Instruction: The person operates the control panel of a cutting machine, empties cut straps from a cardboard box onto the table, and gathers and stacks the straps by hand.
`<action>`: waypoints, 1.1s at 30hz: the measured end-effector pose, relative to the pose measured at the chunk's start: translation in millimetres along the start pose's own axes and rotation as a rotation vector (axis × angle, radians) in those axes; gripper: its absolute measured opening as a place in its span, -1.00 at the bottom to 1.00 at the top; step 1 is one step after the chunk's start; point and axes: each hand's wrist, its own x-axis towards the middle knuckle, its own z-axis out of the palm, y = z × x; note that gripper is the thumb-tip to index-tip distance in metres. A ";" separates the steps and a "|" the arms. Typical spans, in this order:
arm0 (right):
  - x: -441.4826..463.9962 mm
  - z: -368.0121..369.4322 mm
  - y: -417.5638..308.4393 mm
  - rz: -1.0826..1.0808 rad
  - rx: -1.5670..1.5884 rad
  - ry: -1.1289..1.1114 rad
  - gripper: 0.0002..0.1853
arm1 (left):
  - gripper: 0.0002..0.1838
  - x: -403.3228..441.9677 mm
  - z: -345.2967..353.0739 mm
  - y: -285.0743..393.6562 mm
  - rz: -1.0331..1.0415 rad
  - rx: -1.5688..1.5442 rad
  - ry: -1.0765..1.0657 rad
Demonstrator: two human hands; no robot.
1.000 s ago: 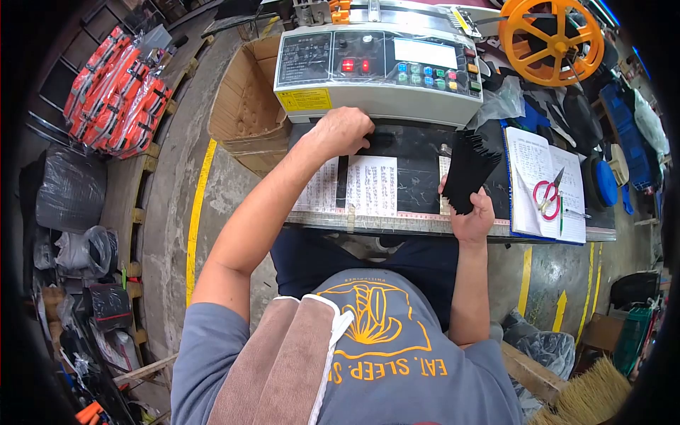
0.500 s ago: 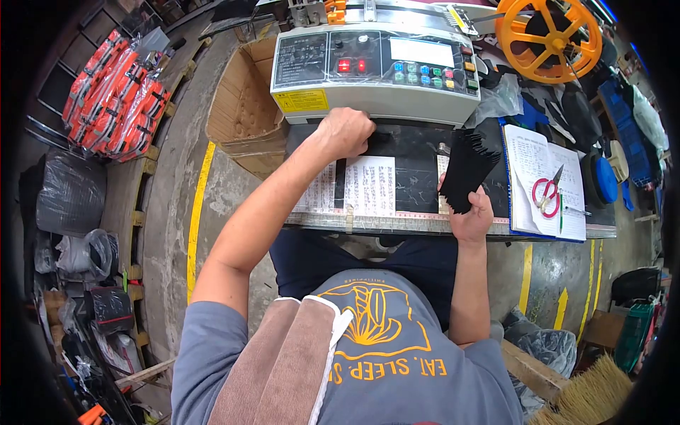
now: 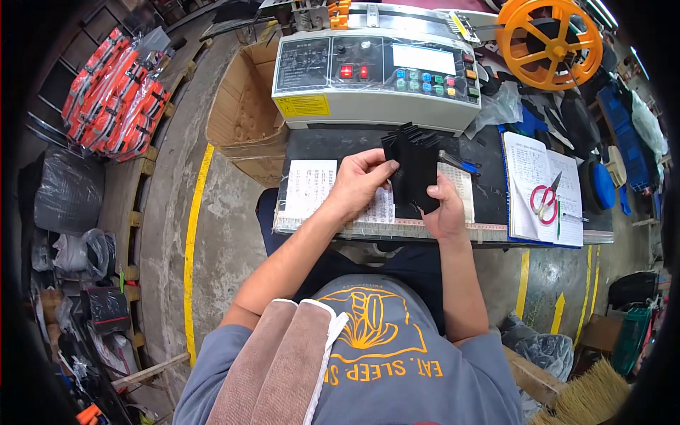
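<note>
A stack of black strips (image 3: 414,170) with jagged upper ends stands upright between my two hands, over the front part of the black table. My right hand (image 3: 446,207) is wrapped round its lower right side, thumb across the front. At the upper left side of the stack, my left hand (image 3: 360,183) pinches with thumb and fingers at the strips' edge. Printed paper sheets (image 3: 310,185) lie flat under and beside my left hand. A tool with a blue part (image 3: 467,166) rests just right of the stack.
Behind my hands is a grey machine (image 3: 375,105) with buttons and a screen. An orange reel (image 3: 551,47) stands at the back right. On the right lie an open notebook (image 3: 523,170) and red-handled scissors (image 3: 544,204). A cardboard box (image 3: 244,106) is at the left.
My left hand has come back from the machine's front edge to the stack. My right hand has moved left with the stack, uncovering the blue-parted tool.
</note>
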 end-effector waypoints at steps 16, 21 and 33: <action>7.8 37.3 19.6 -0.034 -0.157 0.114 -0.39 | -0.69 -20.5 -10.3 -12.9 0.242 0.338 0.192; 6.7 43.1 0.9 -0.316 -0.834 0.082 -0.34 | -0.51 -22.2 -38.3 -9.7 0.271 0.159 0.299; -1.5 16.5 0.7 -0.521 -1.541 -0.097 -0.10 | 0.07 -24.2 -39.2 -14.8 0.210 0.161 0.015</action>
